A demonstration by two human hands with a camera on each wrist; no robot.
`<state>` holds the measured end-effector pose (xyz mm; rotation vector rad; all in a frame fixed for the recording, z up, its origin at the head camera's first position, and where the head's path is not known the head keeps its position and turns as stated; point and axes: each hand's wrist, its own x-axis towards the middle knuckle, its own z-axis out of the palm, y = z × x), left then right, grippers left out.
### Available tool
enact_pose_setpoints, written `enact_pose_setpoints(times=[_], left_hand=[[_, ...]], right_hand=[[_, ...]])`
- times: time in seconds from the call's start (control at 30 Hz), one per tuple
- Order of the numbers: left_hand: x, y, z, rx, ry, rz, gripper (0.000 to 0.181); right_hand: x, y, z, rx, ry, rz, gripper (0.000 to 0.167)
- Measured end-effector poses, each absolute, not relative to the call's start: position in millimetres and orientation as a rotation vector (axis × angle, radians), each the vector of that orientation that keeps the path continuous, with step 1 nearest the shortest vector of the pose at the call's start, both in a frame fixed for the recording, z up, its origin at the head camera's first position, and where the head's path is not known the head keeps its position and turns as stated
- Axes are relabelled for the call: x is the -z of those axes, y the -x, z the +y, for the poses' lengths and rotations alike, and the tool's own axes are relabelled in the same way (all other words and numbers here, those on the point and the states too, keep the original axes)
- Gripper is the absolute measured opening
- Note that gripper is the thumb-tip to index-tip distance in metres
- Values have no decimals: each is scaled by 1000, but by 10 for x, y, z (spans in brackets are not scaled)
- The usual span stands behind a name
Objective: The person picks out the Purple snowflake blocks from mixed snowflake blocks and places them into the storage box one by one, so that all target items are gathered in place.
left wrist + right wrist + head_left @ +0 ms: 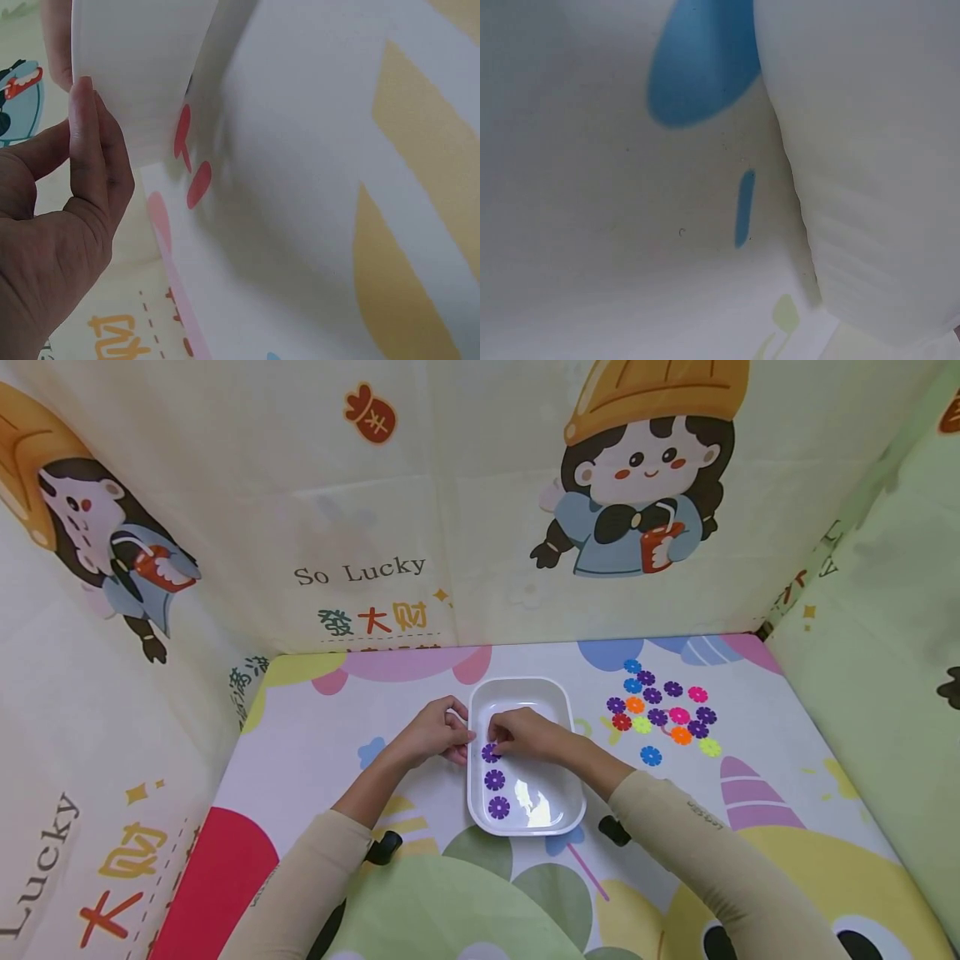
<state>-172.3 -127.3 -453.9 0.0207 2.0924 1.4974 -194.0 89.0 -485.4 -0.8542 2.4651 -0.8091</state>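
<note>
In the head view, a white tray [555, 777] lies on the table with purple flower-shaped pieces [494, 780] lined up along its left side. My left hand [438, 732] grips the tray's left rim; the left wrist view shows its fingers [88, 150] against the outer wall. Over the upper left part of the tray, my right hand [528, 735] has its fingers curled, pinching at the topmost purple piece [491, 753], which the fingertips partly cover. Only the tray's outer wall [870, 187] shows in the right wrist view; the right fingers are hidden there.
Right of the tray, several loose flower-shaped pieces [657, 717] in purple, blue, orange, pink, red and yellow are scattered on the patterned tabletop [300, 752]. A printed cloth [480, 527] stands behind and along both sides.
</note>
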Motion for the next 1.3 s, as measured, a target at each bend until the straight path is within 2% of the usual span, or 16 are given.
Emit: enact_pose_setpoints(times=[0.37,0.6,0.97,1.3], left_hand=[[4542,1723,-1276,-1501,-22,2086,34],[4535,1723,-1270,-1492,-14,2091,38],[4522,1712,-1269,-1469,2,2110,37],[4529,1722,-1271,-1459,4,2116,37]], right_hand=[[4721,1855,973,859,899,2490,12],[4517,1745,1157,945,823,2523,18],[4385,1648,1639,1049,722,2682,27],[4437,1781,2149,1132,552,2825,25]])
